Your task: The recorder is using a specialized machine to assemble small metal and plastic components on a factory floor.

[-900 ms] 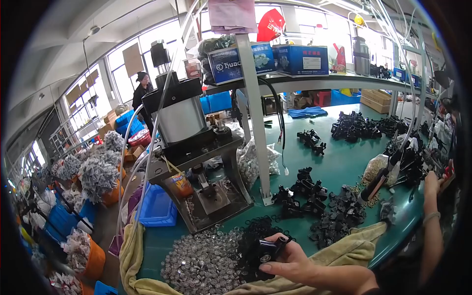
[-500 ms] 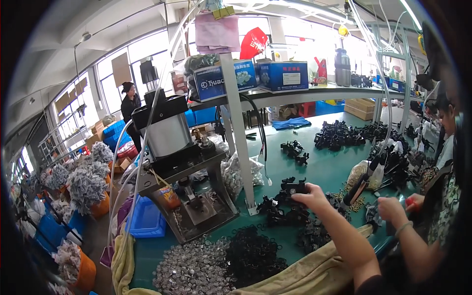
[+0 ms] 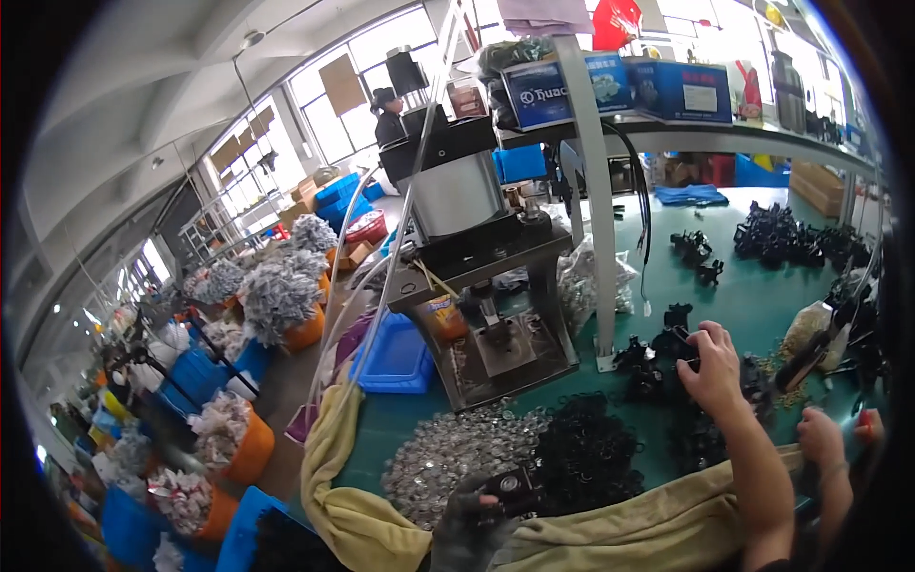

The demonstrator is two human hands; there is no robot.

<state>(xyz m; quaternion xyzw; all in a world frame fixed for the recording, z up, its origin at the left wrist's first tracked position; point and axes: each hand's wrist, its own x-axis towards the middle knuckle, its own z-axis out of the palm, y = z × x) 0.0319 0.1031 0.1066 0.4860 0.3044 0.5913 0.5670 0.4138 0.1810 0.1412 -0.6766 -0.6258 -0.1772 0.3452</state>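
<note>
My left hand (image 3: pixel 467 529), in a dark grey glove with a bare fingertip showing, is closed round a black squarish plastic part (image 3: pixel 515 483) with a round feature on its face. It is low in the view, beside heaps of clear discs (image 3: pixel 453 448) and black rings (image 3: pixel 591 448). My bare right hand (image 3: pixel 713 367) reaches across the green table from the lower right. Its thumb and fingers are curled round a dark plastic part (image 3: pixel 690 351), mostly hidden, at the edge of a cluster of black parts (image 3: pixel 639 367).
A bench press (image 3: pixel 467 229) stands beyond the heaps, with a blue tray (image 3: pixel 396 353) to its left. A post (image 3: pixel 586 191) supports a shelf of blue boxes (image 3: pixel 677 91). At far right are a co-worker's hands (image 3: pixel 822 439). A yellowish cloth (image 3: pixel 620 534) lies along the near edge.
The view has swung left, shifting the scene rightward. My gloved left hand has come into view with a black part. The part seen at my right hand's fingertips earlier no longer shows there.
</note>
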